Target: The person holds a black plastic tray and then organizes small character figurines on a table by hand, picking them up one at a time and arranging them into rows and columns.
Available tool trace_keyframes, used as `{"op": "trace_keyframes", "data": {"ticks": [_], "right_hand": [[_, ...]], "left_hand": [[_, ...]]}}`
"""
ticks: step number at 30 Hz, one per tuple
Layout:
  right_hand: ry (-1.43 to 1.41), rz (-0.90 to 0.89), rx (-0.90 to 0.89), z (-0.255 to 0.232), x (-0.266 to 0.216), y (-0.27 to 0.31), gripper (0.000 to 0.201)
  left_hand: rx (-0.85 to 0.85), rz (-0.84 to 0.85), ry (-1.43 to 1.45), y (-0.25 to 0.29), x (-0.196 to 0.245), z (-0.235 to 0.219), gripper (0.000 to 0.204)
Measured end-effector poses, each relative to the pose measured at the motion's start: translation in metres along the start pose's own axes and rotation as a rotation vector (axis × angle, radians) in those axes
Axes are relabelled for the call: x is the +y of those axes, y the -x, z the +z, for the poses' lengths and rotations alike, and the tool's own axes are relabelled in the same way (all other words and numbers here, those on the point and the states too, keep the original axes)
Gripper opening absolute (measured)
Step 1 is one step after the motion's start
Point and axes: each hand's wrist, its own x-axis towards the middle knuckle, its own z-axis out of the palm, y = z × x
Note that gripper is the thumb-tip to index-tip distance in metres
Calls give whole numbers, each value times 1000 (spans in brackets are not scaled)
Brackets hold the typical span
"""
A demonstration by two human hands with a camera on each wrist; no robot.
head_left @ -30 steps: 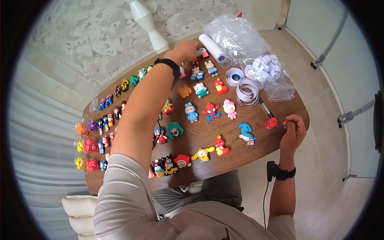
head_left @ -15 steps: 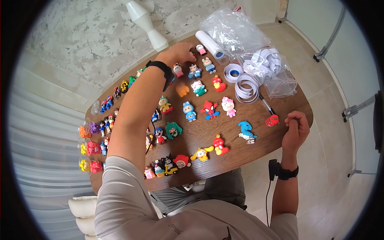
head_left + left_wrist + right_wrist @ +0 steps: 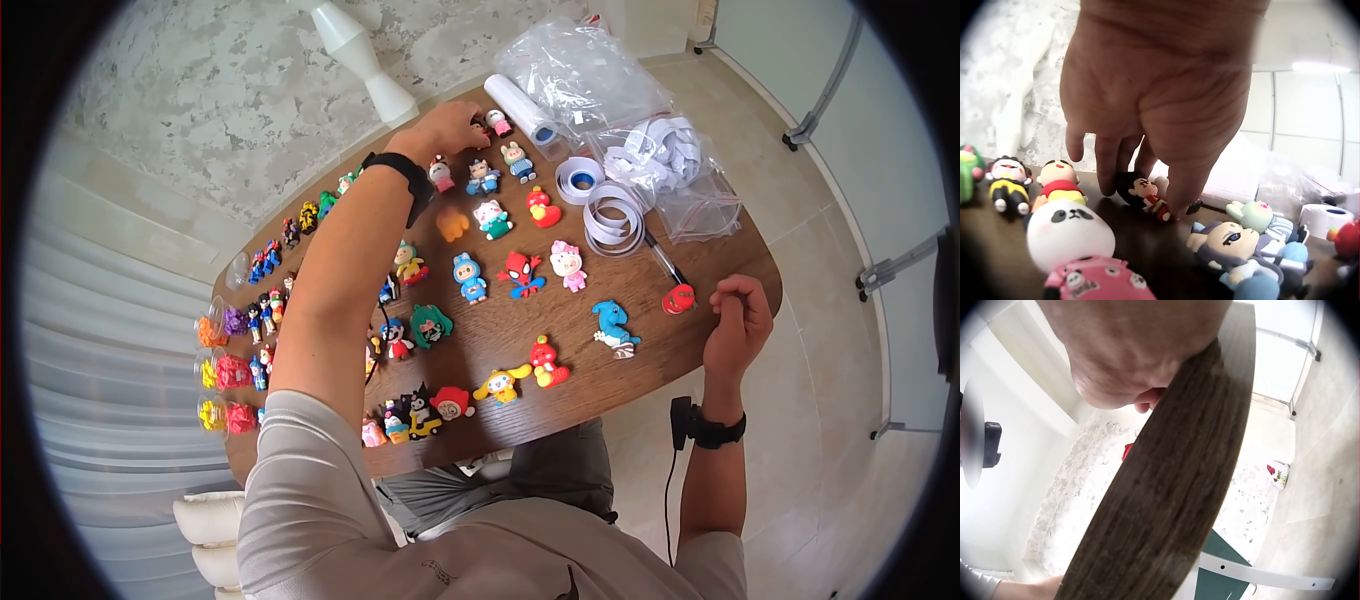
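At the far edge of the table (image 3: pixel 640 330), my left hand (image 3: pixel 448 128) reaches down over a small black-haired figurine in red (image 3: pixel 1146 189). In the left wrist view its thumb and fingers pinch this figurine close to the tabletop. Right beside it in the head view stands a white-headed figurine in pink (image 3: pixel 498 122). A panda figurine in a pink top (image 3: pixel 1072 234) and a grey-haired figurine in blue (image 3: pixel 483 177) lie nearer the wrist. My right hand (image 3: pixel 738 318) rests at the table's right edge, fingers loosely curled, holding nothing, near a red round object (image 3: pixel 678 298).
Several figurines lie in rows, among them a Spider-Man figurine (image 3: pixel 520 272) and a blue dolphin-like one (image 3: pixel 613 328). Label rolls (image 3: pixel 613 218), a pen (image 3: pixel 662 258) and plastic bags (image 3: pixel 585 75) lie at the right back. Clear cups of coloured pieces (image 3: pixel 212 415) line the left end.
My left hand has shifted slightly away from the pink figurine and now holds the black-haired figurine beside it. The head view has moved a little. My right hand stays at the edge.
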Motion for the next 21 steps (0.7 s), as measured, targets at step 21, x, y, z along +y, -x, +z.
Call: {"op": "trace_keyframes", "data": {"ticks": [21], "right_hand": [[29, 10, 1, 0, 0, 0, 17]], "left_hand": [[-118, 117, -137, 73, 34, -13, 61]]}}
